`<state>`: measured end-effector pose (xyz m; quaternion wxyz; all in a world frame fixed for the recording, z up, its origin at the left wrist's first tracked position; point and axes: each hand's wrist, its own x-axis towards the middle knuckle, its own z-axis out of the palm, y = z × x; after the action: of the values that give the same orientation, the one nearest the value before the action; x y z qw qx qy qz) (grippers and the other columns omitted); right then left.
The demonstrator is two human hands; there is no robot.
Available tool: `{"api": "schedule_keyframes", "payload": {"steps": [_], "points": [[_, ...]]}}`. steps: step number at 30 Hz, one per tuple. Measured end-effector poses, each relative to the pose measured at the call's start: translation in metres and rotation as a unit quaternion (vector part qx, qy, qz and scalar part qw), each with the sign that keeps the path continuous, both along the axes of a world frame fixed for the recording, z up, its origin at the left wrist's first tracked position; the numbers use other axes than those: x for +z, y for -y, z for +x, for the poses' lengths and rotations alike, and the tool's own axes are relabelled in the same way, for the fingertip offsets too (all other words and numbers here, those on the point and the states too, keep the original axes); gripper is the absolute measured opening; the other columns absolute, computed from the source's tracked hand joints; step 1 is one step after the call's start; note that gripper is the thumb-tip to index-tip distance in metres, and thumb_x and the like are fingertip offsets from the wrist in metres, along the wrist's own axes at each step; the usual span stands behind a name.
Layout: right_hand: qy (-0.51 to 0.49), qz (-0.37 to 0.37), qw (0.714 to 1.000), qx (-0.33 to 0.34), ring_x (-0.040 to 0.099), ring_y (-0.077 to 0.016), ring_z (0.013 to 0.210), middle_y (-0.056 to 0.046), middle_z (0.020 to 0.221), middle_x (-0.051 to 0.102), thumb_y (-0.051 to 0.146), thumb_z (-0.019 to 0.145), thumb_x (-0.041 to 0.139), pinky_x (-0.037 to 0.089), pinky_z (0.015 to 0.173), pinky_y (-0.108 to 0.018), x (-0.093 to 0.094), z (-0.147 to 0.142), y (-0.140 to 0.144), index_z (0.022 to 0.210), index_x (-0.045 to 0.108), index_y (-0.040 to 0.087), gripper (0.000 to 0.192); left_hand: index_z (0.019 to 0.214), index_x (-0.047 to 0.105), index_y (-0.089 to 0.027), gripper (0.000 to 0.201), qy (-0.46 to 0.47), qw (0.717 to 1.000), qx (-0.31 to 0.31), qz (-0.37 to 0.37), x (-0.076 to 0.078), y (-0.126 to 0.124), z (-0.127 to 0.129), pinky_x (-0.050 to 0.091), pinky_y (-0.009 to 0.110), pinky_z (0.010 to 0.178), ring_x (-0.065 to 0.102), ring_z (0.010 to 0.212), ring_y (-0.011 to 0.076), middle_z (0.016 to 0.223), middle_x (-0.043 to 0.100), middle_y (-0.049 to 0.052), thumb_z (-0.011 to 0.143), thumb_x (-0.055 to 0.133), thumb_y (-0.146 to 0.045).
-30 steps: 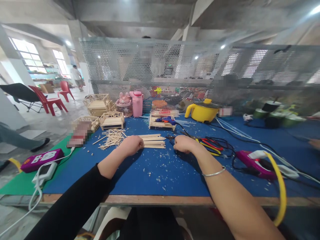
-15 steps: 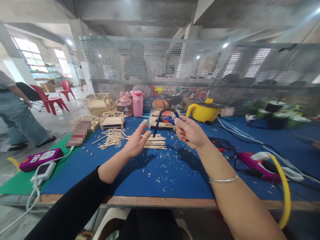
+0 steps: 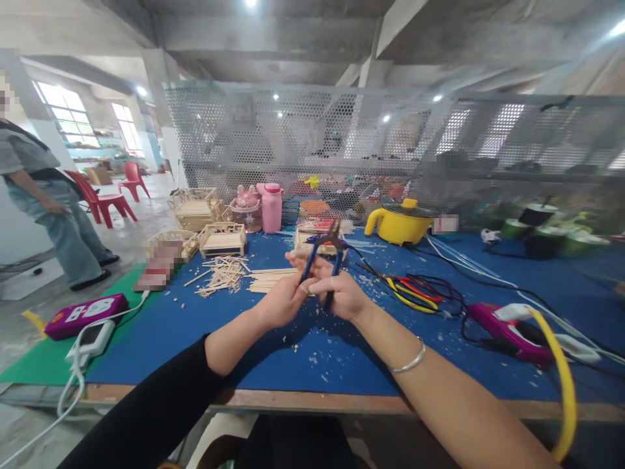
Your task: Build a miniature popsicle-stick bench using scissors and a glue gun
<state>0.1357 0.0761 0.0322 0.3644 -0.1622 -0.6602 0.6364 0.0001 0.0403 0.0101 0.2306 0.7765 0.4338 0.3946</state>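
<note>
Blue-handled pliers (image 3: 334, 236) stand jaws-up in front of me, their handles spread apart. My right hand (image 3: 343, 294) is closed around the right handle. My left hand (image 3: 283, 298) meets it, with the left handle between thumb and fingers; some of its fingers curl up behind that handle. The two hands touch at the thumbs. Beyond them is a small wooden frame (image 3: 305, 242), partly hidden by hands and tool. Left of my hands lie thin wooden sticks (image 3: 266, 281) in a row and a loose heap of short sticks (image 3: 222, 275).
Small wooden racks (image 3: 222, 240) stand at the back left beside a pink thermos (image 3: 272, 207). A yellow pot (image 3: 403, 223), tangled cables (image 3: 430, 293) and a purple power strip (image 3: 510, 332) are to the right. Another person (image 3: 63, 208) stands beyond the left edge.
My hands have come together over the blue mat. The pliers have moved down and slightly right, and my left hand now grips one handle. The person at left shows more fully.
</note>
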Motion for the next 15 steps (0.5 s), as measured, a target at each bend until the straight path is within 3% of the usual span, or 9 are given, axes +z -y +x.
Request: {"api": "schedule_keyframes", "payload": {"steps": [5,7,9,11,13,15], "points": [[-0.019,0.027,0.995,-0.098,0.059,-0.0222,0.092,-0.005,0.098,0.063,0.021,0.056,0.053,0.047,0.08,-0.037,0.022,0.013,-0.006,0.105,0.052,0.025,0.049,0.099,0.062,-0.017,0.038,-0.101,0.993,0.013,-0.06,0.009,-0.012,-0.043,0.043,0.024,0.062,0.057,0.068,0.0151,0.078,0.064,0.002,0.076,0.058,-0.046],[-0.004,0.039,0.986,-0.161,0.059,-0.0183,0.077,-0.002,0.087,0.06,0.024,0.06,0.053,0.047,0.074,-0.035,0.026,0.026,-0.013,0.104,0.05,0.024,0.045,0.094,0.065,-0.017,0.031,-0.132,0.983,0.113,-0.059,0.011,-0.017,-0.07,0.043,0.024,0.064,0.059,0.071,0.0157,0.079,0.066,0.004,0.079,0.055,-0.042],[0.074,0.075,0.965,-0.239,0.054,-0.0134,0.062,0.001,0.078,0.056,0.025,0.064,0.054,0.046,0.067,-0.031,0.023,0.041,-0.024,0.102,0.049,0.022,0.038,0.084,0.067,-0.016,0.021,-0.211,0.945,0.244,-0.054,0.009,-0.019,-0.092,0.044,0.026,0.067,0.06,0.075,0.0183,0.079,0.068,0.006,0.078,0.054,-0.031],[0.249,0.133,0.917,-0.281,0.05,-0.0115,0.056,0.003,0.072,0.055,0.024,0.066,0.054,0.043,0.061,-0.026,0.013,0.053,-0.035,0.095,0.052,0.02,0.029,0.082,0.067,-0.016,0.018,-0.263,0.91,0.315,-0.06,0.003,-0.017,-0.102,0.045,0.028,0.071,0.062,0.08,0.0209,0.082,0.069,0.008,0.076,0.051,-0.022],[0.421,0.183,0.843,-0.282,0.052,-0.0126,0.06,0.002,0.071,0.058,0.023,0.068,0.056,0.04,0.06,-0.024,0.0,0.056,-0.044,0.086,0.055,0.018,0.019,0.085,0.068,-0.017,0.023,-0.291,0.894,0.334,-0.063,-0.004,-0.013,-0.101,0.045,0.031,0.076,0.063,0.086,0.0231,0.088,0.07,0.01,0.075,0.048,-0.014],[0.51,0.213,0.79,-0.264,0.054,-0.0138,0.066,0.001,0.071,0.06,0.022,0.066,0.061,0.038,0.061,-0.023,-0.012,0.053,-0.05,0.079,0.055,0.018,0.015,0.09,0.068,-0.018,0.029,-0.303,0.889,0.337,-0.065,-0.011,-0.011,-0.095,0.046,0.033,0.079,0.063,0.091,0.0247,0.093,0.069,0.012,0.074,0.046,-0.01]]}}
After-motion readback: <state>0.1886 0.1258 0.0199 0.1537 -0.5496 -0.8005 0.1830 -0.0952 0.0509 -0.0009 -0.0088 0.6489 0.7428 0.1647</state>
